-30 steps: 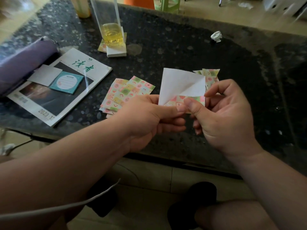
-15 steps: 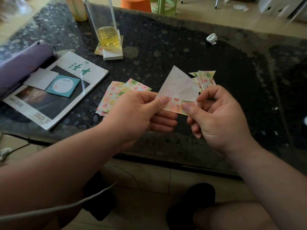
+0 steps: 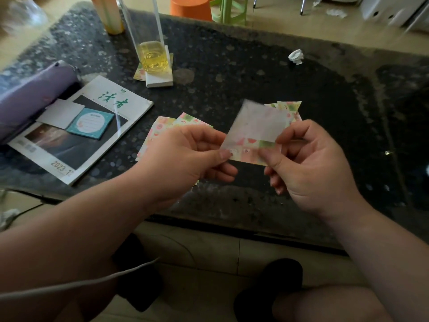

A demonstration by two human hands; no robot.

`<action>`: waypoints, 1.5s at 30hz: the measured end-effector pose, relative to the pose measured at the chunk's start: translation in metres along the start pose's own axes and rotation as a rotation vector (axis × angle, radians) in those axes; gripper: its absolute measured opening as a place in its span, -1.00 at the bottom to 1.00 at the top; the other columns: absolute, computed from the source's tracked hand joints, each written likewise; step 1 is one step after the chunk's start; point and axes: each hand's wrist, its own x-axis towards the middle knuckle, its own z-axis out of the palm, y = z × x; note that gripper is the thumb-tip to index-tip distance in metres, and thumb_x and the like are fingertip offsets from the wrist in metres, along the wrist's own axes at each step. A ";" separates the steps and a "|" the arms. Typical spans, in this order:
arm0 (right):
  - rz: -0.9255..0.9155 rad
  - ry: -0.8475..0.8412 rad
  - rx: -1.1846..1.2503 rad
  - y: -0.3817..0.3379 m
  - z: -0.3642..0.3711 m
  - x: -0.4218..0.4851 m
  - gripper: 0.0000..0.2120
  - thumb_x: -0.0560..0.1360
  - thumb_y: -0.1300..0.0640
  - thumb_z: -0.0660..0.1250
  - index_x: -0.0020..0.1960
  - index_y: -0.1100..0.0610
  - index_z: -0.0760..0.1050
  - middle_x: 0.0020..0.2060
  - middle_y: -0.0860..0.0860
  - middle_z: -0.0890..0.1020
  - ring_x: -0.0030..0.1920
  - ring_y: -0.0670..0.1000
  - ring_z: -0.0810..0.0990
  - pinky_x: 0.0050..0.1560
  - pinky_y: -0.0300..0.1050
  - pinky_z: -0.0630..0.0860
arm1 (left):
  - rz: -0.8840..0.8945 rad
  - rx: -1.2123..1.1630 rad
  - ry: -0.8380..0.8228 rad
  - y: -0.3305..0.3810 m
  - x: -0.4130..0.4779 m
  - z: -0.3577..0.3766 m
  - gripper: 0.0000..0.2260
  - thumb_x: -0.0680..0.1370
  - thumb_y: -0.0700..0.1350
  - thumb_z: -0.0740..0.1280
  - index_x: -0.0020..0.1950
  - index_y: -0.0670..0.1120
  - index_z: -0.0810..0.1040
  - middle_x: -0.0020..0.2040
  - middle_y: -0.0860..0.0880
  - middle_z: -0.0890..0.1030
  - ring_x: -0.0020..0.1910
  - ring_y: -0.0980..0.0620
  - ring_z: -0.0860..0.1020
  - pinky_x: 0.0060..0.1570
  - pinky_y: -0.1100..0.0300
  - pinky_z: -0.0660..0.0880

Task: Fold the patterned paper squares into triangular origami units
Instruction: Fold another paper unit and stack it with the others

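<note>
Head view: both hands [image 3: 185,159] [image 3: 308,166] pinch thin, white-backed patterned paper [image 3: 257,129]

Paper square [image 3: 257,126] is held up, white back showing, patterned strip along its bottom. Spare squares [image 3: 167,124] lie fanned at its 9 o'clock, folded units [image 3: 290,106] at 1 o'clock.
</note>
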 end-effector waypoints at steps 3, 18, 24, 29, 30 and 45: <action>0.058 0.004 -0.050 0.005 0.003 0.002 -0.75 0.50 0.19 0.48 0.02 0.06 0.41 -0.35 0.11 0.67 -0.46 0.04 0.62 -0.50 -0.19 0.51 | -0.030 0.004 0.128 -0.006 0.005 0.001 -0.92 0.51 -0.39 0.41 -0.04 -0.28 0.57 -0.30 -0.18 0.67 -0.33 -0.04 0.67 -0.27 0.09 0.66; -0.302 -0.263 -0.873 0.086 -0.014 0.023 -0.75 0.48 0.09 0.51 0.16 -0.06 0.70 0.12 -0.09 0.58 0.22 -0.01 0.45 0.19 0.17 0.48 | 0.142 1.180 -0.016 -0.061 0.033 -0.012 -0.94 0.60 -0.06 0.39 0.01 0.08 0.65 -0.07 0.22 0.46 -0.08 0.21 0.41 -0.06 0.41 0.34; -0.285 -0.317 -0.825 0.095 -0.010 0.025 -0.79 0.53 0.18 0.45 0.09 -0.06 0.74 -0.04 -0.15 0.57 0.04 -0.09 0.45 0.02 -0.01 0.51 | 0.233 1.241 -0.040 -0.073 0.038 -0.020 -0.87 0.63 -0.03 0.35 0.08 0.03 0.69 0.01 0.13 0.50 0.07 0.13 0.40 0.15 0.20 0.39; -0.299 -0.340 -0.806 0.096 -0.013 0.025 -0.80 0.52 0.21 0.47 0.08 -0.01 0.75 -0.02 -0.14 0.59 0.03 -0.09 0.48 0.04 0.00 0.53 | 0.395 1.299 -0.047 -0.081 0.035 -0.022 -0.85 0.64 -0.08 0.34 0.10 -0.02 0.71 0.01 0.07 0.53 0.06 0.05 0.43 0.15 0.09 0.45; -0.310 -0.344 -0.808 0.097 -0.014 0.025 -0.80 0.52 0.21 0.47 0.08 0.00 0.75 -0.01 -0.13 0.60 0.04 -0.08 0.49 0.04 0.01 0.54 | 0.421 1.308 -0.054 -0.082 0.035 -0.023 -0.85 0.64 -0.10 0.35 0.10 -0.02 0.71 0.01 0.07 0.54 0.04 0.04 0.44 0.13 0.06 0.47; -0.359 -0.375 -0.784 0.110 -0.026 0.022 -0.76 0.53 0.18 0.38 0.11 -0.03 0.74 0.11 -0.06 0.61 0.11 0.02 0.51 0.13 0.19 0.51 | 0.481 1.668 -0.151 -0.103 -0.007 0.002 -0.44 0.58 0.13 0.23 0.47 -0.19 0.44 0.43 -0.14 0.44 0.38 -0.15 0.40 0.36 -0.08 0.39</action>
